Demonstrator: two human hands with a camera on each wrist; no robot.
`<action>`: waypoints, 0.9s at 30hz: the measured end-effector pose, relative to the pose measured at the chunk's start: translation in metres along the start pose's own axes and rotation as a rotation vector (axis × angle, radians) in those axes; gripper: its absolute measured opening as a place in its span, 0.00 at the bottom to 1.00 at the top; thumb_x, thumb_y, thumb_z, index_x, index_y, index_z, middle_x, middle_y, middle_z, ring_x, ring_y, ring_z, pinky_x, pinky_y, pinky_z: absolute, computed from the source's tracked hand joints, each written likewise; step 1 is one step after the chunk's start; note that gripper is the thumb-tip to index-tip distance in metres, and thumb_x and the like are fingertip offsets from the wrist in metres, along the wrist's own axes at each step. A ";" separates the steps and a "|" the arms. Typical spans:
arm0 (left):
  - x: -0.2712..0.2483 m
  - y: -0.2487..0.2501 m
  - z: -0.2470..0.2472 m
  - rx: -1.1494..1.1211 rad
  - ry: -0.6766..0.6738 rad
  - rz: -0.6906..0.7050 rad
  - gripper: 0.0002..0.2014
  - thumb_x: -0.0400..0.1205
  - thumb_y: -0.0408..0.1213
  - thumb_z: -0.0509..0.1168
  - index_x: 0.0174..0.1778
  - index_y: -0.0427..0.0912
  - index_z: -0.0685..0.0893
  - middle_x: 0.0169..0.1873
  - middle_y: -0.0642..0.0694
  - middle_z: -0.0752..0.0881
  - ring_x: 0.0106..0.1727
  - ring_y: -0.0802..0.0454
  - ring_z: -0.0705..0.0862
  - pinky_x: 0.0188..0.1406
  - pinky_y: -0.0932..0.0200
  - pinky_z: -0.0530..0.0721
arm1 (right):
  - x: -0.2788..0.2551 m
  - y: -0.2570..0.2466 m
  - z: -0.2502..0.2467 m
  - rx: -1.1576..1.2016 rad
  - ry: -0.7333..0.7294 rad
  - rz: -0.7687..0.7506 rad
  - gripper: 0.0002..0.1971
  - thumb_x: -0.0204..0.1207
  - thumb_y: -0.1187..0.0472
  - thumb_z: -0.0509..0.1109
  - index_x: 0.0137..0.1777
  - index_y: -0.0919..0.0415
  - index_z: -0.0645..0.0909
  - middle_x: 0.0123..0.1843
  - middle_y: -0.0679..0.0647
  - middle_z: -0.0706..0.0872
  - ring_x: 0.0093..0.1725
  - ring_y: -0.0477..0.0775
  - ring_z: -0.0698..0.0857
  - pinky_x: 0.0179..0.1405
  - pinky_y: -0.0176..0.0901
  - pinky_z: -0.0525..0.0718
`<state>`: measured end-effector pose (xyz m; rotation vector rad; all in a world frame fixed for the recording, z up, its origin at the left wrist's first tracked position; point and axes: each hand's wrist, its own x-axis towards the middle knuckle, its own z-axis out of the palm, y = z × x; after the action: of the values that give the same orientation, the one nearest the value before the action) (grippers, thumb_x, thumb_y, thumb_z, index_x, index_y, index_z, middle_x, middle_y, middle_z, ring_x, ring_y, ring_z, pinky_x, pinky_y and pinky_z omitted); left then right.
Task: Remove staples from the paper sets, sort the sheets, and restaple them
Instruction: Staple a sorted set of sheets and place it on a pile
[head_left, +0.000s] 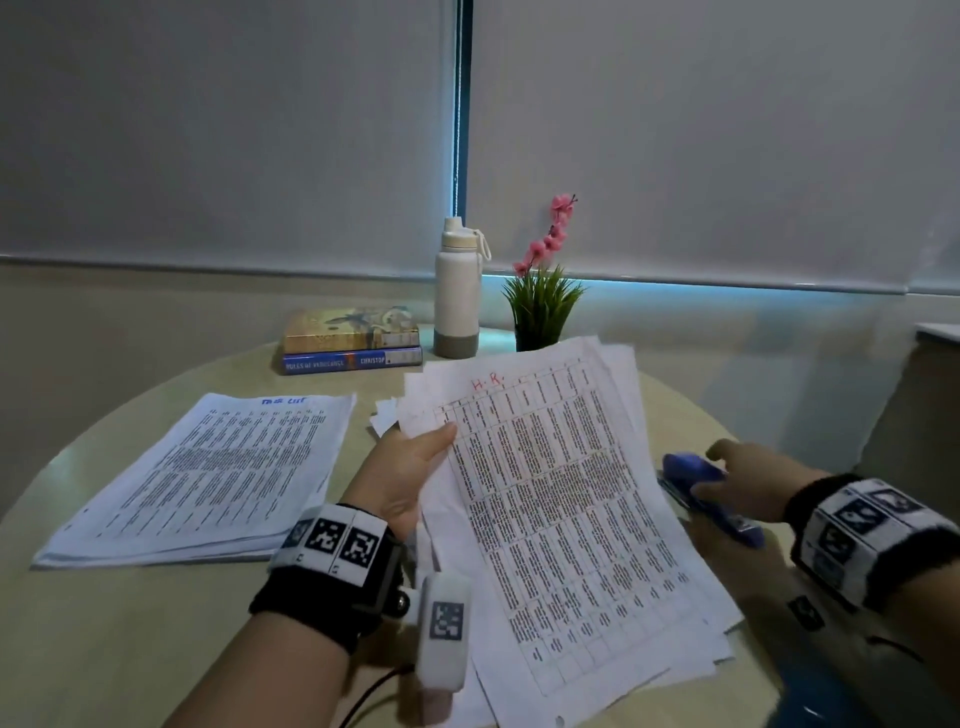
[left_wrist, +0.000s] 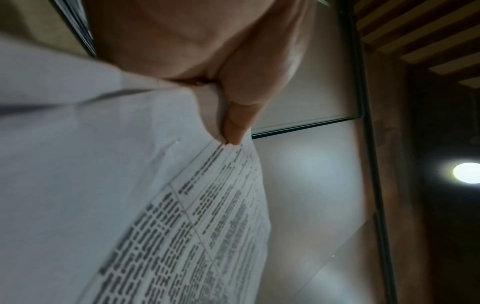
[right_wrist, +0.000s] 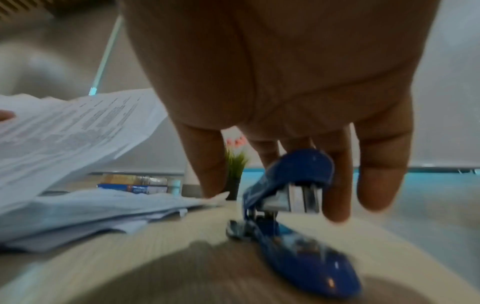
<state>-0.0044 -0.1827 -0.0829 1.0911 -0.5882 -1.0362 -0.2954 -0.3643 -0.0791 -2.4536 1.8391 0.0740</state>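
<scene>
My left hand (head_left: 415, 457) holds a set of printed sheets (head_left: 561, 509) marked "H.R." in red, lifted and tilted above the table. Its thumb (left_wrist: 241, 102) presses on the top sheet (left_wrist: 182, 226) near the left edge; the fingers are hidden behind the paper. More loose sheets (right_wrist: 91, 216) lie under the lifted set. A blue stapler (head_left: 691, 467) lies on the table to the right of the papers. My right hand (head_left: 727, 467) is over its front end, with straight fingers (right_wrist: 337, 185) down beside the stapler (right_wrist: 298, 246) and the thumb apart on the other side. That view is blurred.
A second pile of printed sheets (head_left: 208, 478) with a blue heading lies at the left of the round table (head_left: 130, 649). At the back stand two stacked books (head_left: 353, 340), a white bottle (head_left: 457, 296) and a small potted plant (head_left: 543, 306).
</scene>
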 end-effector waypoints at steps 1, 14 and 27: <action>0.003 -0.001 -0.002 0.015 0.006 -0.003 0.14 0.86 0.28 0.59 0.67 0.32 0.81 0.56 0.33 0.89 0.54 0.37 0.89 0.44 0.44 0.91 | 0.002 -0.002 0.003 -0.057 -0.050 -0.013 0.23 0.76 0.46 0.68 0.65 0.59 0.72 0.63 0.59 0.82 0.56 0.58 0.80 0.54 0.43 0.77; 0.009 -0.011 -0.007 -0.053 -0.010 -0.013 0.13 0.87 0.30 0.58 0.63 0.32 0.83 0.56 0.34 0.89 0.56 0.37 0.88 0.55 0.40 0.86 | -0.067 -0.106 -0.044 0.681 0.356 -0.466 0.32 0.75 0.63 0.69 0.75 0.40 0.62 0.44 0.50 0.84 0.35 0.56 0.83 0.41 0.46 0.82; 0.004 -0.018 0.005 -0.146 0.013 0.124 0.15 0.88 0.35 0.56 0.65 0.36 0.84 0.57 0.37 0.90 0.58 0.39 0.89 0.57 0.43 0.85 | -0.094 -0.177 -0.011 0.306 0.419 -0.561 0.32 0.82 0.55 0.55 0.78 0.30 0.43 0.51 0.55 0.73 0.39 0.64 0.80 0.40 0.52 0.80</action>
<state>-0.0134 -0.1901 -0.0975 0.9216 -0.5537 -0.9485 -0.1522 -0.2263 -0.0554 -2.7770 1.0682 -0.7387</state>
